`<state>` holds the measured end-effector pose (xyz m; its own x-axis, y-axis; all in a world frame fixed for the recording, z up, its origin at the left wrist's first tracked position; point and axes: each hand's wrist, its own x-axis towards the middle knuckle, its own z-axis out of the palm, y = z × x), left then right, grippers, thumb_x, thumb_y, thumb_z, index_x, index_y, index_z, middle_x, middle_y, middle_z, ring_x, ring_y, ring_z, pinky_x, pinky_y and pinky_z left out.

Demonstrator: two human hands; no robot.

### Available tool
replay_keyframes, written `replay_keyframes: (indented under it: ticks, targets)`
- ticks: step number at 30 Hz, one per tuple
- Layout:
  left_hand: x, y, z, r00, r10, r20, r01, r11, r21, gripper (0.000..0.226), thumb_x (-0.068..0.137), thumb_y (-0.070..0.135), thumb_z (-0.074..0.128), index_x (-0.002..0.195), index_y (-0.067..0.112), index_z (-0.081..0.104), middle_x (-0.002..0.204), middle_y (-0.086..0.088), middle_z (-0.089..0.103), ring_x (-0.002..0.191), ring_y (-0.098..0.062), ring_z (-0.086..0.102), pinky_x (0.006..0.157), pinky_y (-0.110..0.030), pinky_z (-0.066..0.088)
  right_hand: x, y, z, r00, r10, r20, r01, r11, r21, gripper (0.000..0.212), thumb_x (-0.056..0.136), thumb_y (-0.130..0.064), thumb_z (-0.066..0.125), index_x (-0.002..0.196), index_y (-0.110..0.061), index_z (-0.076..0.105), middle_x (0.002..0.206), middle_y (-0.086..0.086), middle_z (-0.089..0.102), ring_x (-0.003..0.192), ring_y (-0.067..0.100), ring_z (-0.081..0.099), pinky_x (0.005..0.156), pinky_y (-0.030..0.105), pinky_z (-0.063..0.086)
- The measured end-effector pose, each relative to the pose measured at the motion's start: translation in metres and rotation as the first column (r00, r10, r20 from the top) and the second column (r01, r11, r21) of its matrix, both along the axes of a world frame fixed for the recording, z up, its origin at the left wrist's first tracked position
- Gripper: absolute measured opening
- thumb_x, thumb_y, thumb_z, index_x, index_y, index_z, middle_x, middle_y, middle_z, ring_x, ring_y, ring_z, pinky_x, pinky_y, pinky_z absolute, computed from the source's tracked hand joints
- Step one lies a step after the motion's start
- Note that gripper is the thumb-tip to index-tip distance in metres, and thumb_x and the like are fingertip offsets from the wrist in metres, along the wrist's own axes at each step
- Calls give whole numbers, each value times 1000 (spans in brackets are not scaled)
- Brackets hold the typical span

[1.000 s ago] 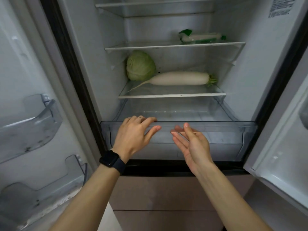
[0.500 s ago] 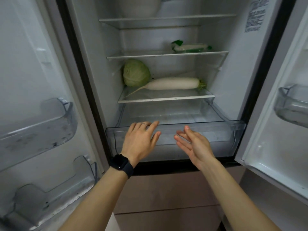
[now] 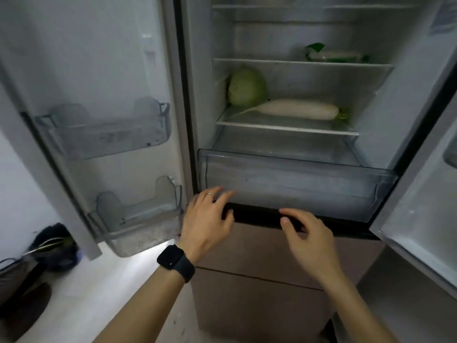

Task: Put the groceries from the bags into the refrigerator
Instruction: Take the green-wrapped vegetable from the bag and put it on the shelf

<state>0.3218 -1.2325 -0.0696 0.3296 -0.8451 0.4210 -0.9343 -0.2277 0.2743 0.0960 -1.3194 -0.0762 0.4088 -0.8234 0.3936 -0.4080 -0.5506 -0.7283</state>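
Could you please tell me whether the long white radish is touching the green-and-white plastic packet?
Apart. The head view shows the long white radish lying on the lower glass shelf, while the green-and-white plastic packet sits on the shelf above.

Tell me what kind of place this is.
Probably a home kitchen: an open white refrigerator holding a round green cabbage and a long white radish, clear plastic door bins, and a dark bag on the pale floor.

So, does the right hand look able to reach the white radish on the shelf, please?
Probably yes: the right hand is empty, low by the drawer, and nothing lies in front of the white radish on its shelf; the cabbage sits behind its thin end.
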Motion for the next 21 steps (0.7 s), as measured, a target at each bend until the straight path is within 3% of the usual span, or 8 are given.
replay_keyframes:
  ticks: [4, 12, 16, 21]
  targets:
    - [-12, 60, -38, 990, 123, -75, -117, 989, 87, 48, 93, 37, 52, 141, 34, 51, 143, 2, 54, 129, -22, 48, 107, -37, 37, -12, 40, -27, 982, 109, -154, -118, 992, -49, 23, 99, -36, 58, 119, -36, 69, 123, -24, 56, 117, -2, 45, 100, 20, 30]
    - [-41, 210, -87, 887, 426, -177, -382, 894, 235, 43, 96, 39, 48, 139, 41, 51, 147, 7, 50, 136, -16, 42, 113, -36, 34, 22, 129, -71, 850, 405, -338, -433, 901, -8, 32, 95, -42, 53, 121, -34, 70, 127, -15, 64, 122, 11, 51, 102, 19, 30]
    - [-36, 311, -90, 763, 619, -189, -573, 782, 245, 43, 96, 39, 50, 139, 41, 52, 146, 6, 51, 135, -17, 43, 111, -36, 35, 63, 196, -70, 741, 582, -335, -614, 789, 15, 33, 96, -42, 50, 121, -34, 69, 127, -13, 64, 122, 14, 52, 104, 24, 33]
    - [-32, 456, -81, 542, 815, -203, -781, 578, 236, 41, 97, 40, 51, 139, 40, 52, 145, 5, 52, 129, -16, 48, 109, -35, 39, 122, 311, -63, 550, 758, -351, -805, 593, 17, 32, 100, -45, 50, 128, -39, 64, 133, -18, 59, 130, 10, 45, 105, 23, 32]
